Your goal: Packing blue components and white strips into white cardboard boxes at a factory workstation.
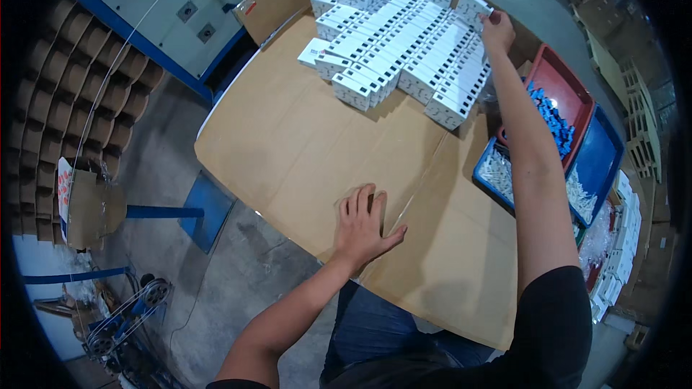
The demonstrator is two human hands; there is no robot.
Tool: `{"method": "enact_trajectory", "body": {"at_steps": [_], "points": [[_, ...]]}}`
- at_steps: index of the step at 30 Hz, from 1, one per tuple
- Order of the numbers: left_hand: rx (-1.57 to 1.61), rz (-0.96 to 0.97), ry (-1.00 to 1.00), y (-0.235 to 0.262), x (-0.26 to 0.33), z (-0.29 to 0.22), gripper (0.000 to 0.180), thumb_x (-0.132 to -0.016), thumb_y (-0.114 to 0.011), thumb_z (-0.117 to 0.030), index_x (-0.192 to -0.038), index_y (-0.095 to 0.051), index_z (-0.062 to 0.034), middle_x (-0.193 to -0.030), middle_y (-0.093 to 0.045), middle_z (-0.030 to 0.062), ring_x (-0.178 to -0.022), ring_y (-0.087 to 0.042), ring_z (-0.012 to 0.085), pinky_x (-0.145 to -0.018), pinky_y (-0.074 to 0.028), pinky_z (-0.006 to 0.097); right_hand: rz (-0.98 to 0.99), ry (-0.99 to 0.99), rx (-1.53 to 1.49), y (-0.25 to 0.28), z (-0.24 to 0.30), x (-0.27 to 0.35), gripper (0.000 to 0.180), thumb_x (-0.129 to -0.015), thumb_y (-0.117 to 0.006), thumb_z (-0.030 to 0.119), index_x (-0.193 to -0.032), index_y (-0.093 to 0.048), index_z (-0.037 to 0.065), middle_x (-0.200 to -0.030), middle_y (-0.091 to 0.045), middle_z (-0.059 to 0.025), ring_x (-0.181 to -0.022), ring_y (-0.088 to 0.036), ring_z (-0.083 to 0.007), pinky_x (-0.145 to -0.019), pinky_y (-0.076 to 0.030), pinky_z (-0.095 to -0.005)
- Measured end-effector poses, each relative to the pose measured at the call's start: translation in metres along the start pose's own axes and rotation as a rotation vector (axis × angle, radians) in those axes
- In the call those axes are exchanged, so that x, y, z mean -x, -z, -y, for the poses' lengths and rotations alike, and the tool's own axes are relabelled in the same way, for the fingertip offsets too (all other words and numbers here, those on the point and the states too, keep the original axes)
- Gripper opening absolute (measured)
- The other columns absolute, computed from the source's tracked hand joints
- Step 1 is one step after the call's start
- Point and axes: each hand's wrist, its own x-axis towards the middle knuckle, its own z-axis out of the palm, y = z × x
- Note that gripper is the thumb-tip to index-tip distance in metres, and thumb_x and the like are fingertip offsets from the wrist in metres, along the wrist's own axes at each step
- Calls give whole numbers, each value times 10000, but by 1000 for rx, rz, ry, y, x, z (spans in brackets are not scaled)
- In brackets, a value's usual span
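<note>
My left hand lies flat with its fingers spread on the cardboard-covered table. It holds nothing. My right arm reaches to the far right of the table, where my right hand is closed at the end of a white boxy plastic housing. The fingertips there are partly hidden. Beside it, many like white housings stand packed in slanting rows, with small black squares along their tops. Some more are stacked on top at the back left of the group.
Right of the table, a red tray holds small blue parts. Blue trays with white pieces sit around it. A cardboard rim rises at the back. A grey-blue machine cabinet stands at the far left.
</note>
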Motion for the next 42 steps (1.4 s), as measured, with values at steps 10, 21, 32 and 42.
{"method": "enact_trajectory", "body": {"at_steps": [10, 21, 32, 42], "points": [[-5, -2, 7, 0, -4, 6, 778, -772, -776, -550, -1311, -571, -28, -1384, -451, 197, -1351, -390, 368, -1087, -312, 525, -51, 125, 48, -47, -15, -19, 335, -873, -798, 278, -1080, -716, 29, -1001, -757, -155, -957, -722, -321, -879, -548, -424], [5, -19, 3, 0, -4, 5, 764, -772, -785, -528, -1309, -564, -32, -1374, -458, 206, -1338, -404, 383, -1072, -322, 533, -55, 76, 3, -47, -3, -6, 362, -860, -807, 293, -1013, -650, 5, -1007, -703, -173, -974, -682, -367, -893, -534, -457], [-13, -7, -14, -1, -4, -2, 768, -778, -773, -523, -1326, -556, -30, -1382, -451, 193, -1348, -396, 366, -1085, -323, 519, -132, 77, 76, -28, -13, -4, 424, -804, -805, 275, -1088, -653, 0, -1125, -661, -214, -1096, -633, -386, -952, -513, -468], [-80, -82, -19, -10, 9, 0, 728, -807, -724, -508, -1319, -563, -17, -1379, -484, 198, -1344, -409, 365, -1114, -297, 513, 174, 136, -368, 152, 36, 158, 224, -864, -762, 184, -1007, -725, 16, -903, -720, -97, -829, -689, -190, -766, -545, -330]]}}
